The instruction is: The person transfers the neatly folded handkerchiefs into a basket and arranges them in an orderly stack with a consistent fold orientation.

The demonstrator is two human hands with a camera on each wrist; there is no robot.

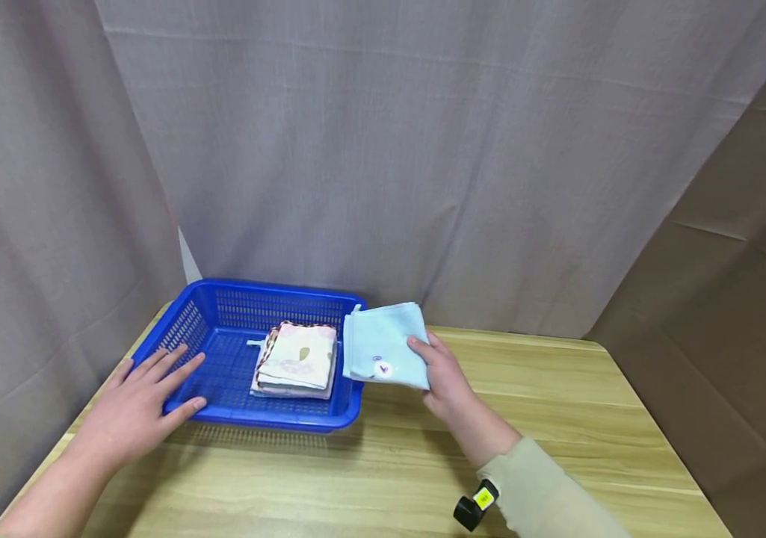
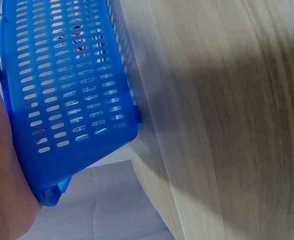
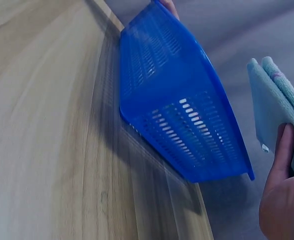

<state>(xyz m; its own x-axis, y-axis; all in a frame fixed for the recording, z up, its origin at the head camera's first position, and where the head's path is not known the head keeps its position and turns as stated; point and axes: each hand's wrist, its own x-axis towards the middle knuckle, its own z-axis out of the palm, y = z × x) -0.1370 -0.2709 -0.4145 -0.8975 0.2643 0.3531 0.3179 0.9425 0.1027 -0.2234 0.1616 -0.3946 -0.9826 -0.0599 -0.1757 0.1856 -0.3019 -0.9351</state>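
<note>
A folded light-blue towel (image 1: pixel 385 345) with a small printed figure is pinched by my right hand (image 1: pixel 446 377), thumb on top and fingers beneath. In the head view the towel overlaps the right rim of a blue plastic basket (image 1: pixel 275 420); the right wrist view shows the towel (image 3: pixel 274 102) raised above the basket's rim. Inside the basket, toward its right side, lies a stack of folded cloths (image 1: pixel 298 359), the top one whitish with a red-and-dark edging. My left hand (image 1: pixel 137 407) rests on the basket's left rim, fingers spread and reaching over the inside.
The basket stands on a wood-grain table (image 1: pixel 416 478), near its back left. Behind it hangs a grey curtain (image 1: pixel 383 149), and a brown panel (image 1: pixel 726 336) borders the right side. A black strap with a yellow label (image 1: pixel 483 498) is at my right wrist.
</note>
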